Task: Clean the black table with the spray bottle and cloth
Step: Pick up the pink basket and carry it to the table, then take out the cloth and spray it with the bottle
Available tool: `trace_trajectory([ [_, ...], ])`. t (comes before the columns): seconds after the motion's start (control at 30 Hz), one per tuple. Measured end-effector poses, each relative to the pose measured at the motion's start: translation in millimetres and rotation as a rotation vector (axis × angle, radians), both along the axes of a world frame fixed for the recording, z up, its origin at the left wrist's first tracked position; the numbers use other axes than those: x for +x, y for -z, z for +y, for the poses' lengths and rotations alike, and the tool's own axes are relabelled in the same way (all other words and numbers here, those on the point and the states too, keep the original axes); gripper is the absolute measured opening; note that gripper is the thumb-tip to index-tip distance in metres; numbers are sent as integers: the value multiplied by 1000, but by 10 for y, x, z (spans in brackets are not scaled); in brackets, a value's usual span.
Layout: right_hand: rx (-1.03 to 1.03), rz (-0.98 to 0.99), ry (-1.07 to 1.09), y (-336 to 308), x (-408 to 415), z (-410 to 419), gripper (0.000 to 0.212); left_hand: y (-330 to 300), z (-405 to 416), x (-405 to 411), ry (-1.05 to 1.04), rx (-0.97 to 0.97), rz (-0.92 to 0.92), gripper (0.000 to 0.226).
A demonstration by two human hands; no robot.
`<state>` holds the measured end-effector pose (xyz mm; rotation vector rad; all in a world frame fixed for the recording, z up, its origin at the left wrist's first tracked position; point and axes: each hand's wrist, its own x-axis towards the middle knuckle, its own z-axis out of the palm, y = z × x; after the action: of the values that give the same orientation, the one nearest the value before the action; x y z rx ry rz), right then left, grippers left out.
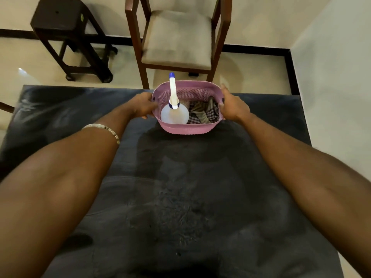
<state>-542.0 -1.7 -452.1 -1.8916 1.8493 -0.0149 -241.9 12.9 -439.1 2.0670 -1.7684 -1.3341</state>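
Note:
A pink plastic basket (186, 129) sits near the far edge of the black table (180, 197). Inside it stands a white spray bottle (174, 113) with a blue-tipped nozzle, and beside the bottle lies a crumpled checked cloth (203, 113). My left hand (141, 106) grips the basket's left side. My right hand (233, 106) grips its right side. Both arms reach forward over the table. The tabletop shows dull dusty smears and scratch marks across its middle.
A wooden chair (176, 41) with a beige seat stands just beyond the table's far edge. A dark stool (66, 31) stands on the tiled floor at the back left. A white wall (337, 77) runs along the right side.

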Motion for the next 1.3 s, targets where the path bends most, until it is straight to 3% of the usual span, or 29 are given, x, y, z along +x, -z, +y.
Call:
trace_trajectory([
  [0.37,11,12,14,-36,34,11,86,-59,161,-181,-55,-119,-91,37],
  [0.53,-334,46,16,-221,153,42,50,-107,177,-197,-124,-210,18,90],
  [0.67,-382,-4,11,-329,319,62,28,-136,207,-214,-28,-343,-58,106],
  [0.97,-50,83,-11,-180,615,78,26,-3,322,-330,77,-423,-29,95],
  [1.1,7,111,-22,-51,684,53,20,78,366,-372,119,-539,-69,79],
  [1.3,5,134,18,82,707,20,23,229,395,-424,84,-563,-71,73],
])
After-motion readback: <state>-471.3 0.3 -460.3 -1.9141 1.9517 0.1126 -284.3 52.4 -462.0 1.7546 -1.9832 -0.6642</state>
